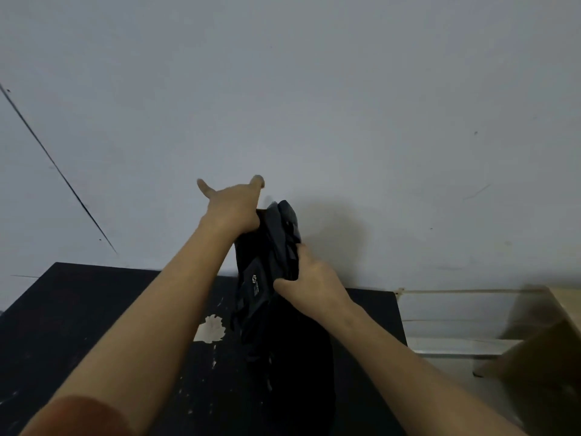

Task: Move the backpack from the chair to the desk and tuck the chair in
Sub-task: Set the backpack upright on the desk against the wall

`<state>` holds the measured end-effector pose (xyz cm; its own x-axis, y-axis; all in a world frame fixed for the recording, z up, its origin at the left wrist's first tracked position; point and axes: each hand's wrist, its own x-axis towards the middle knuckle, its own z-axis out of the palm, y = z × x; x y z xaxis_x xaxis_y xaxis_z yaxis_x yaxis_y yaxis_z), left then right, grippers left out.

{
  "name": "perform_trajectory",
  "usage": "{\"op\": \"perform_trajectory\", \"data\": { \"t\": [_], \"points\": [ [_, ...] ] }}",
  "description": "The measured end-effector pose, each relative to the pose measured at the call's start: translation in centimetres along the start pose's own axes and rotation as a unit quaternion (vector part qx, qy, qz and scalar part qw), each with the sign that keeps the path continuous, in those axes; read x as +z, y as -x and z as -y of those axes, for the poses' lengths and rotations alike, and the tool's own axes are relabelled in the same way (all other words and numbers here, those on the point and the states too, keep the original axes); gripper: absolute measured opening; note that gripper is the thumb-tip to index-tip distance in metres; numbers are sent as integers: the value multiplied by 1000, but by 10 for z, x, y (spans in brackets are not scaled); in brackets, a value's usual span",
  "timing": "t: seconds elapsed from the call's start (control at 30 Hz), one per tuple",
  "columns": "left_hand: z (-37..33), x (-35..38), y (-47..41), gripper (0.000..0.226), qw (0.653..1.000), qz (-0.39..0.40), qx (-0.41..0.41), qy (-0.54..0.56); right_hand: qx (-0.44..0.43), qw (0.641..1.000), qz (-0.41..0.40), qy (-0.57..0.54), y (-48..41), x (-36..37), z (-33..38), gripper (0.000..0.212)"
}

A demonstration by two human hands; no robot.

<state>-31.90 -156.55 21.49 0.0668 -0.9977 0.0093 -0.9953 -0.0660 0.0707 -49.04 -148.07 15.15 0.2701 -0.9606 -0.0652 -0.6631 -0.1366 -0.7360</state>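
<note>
The backpack [276, 278] stands upright on the dark desk [94, 309], against the pale wall [314, 89]. The left hand [231, 209] grips its top edge, with thumb and little finger spread outward. Below and to the right of it, the right hand [309, 278] is closed on the fabric at mid-height. A chipped pale patch [210, 328] lies under the left forearm

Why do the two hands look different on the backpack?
The left hand holds the top of the backpack, while the right hand grips lower down, at its middle. The left hand sticks its thumb and one finger out towards the wall; the right hand keeps its fingers curled into the fabric. Both hands touch the backpack, which stands upright on the black desk.
</note>
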Motion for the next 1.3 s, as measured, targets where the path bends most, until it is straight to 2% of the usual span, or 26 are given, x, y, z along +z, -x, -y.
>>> {"op": "perform_trajectory", "data": {
  "t": [0.03,0.07,0.13,0.17,0.3,0.5,0.63,0.7,0.8,0.87,0.93,1.0,1.07,1.2,1.23,1.3],
  "points": [
    [-2,3,-3,70,999,9,-2,-37,-9,1000,2,10,-2,-1,0,57],
    [-4,6,-7,63,997,28,-2,-66,-17,1000,2,21,-5,-2,0,52],
    [-4,15,-14,35,993,70,6,-92,-23,999,-1,28,-11,-7,0,45],
    [-1,19,-16,28,994,70,16,-79,-22,999,-4,28,-16,-11,0,45],
    [20,30,-23,22,999,-15,33,5,-36,997,1,64,-34,-34,-4,46],
    [25,33,-31,17,989,-116,19,91,-74,990,2,123,-77,-78,-4,41],
    [19,32,-38,16,978,-144,24,151,-95,985,14,145,-110,-106,-8,58],
    [14,34,-42,16,972,-155,29,177,-102,981,-2,163,-122,-113,-14,64],
    [2,39,-52,21,971,-144,44,187,-101,980,-23,171,-134,-119,-29,60],
    [-7,44,-58,24,970,-129,63,198,-81,976,-34,200,-139,-120,-39,59],
    [-16,49,-63,25,965,-131,75,215,-49,964,-47,257,-142,-118,-47,68],
    [-23,53,-69,21,957,-144,84,237,-23,948,-82,306,-143,-113,-55,75],
    [-28,57,-72,17,947,-149,88,271,-6,931,-154,331,-142,-107,-66,75],
    [-30,76,-69,50,930,-118,128,324,-32,876,-292,382,-132,-91,-90,50],
    [-30,84,-68,56,932,-107,140,316,-49,865,-299,400,-131,-86,-94,42],
    [-29,103,-65,68,951,-77,151,260,-81,868,-286,397,-128,-72,-99,23]
  ]
}}
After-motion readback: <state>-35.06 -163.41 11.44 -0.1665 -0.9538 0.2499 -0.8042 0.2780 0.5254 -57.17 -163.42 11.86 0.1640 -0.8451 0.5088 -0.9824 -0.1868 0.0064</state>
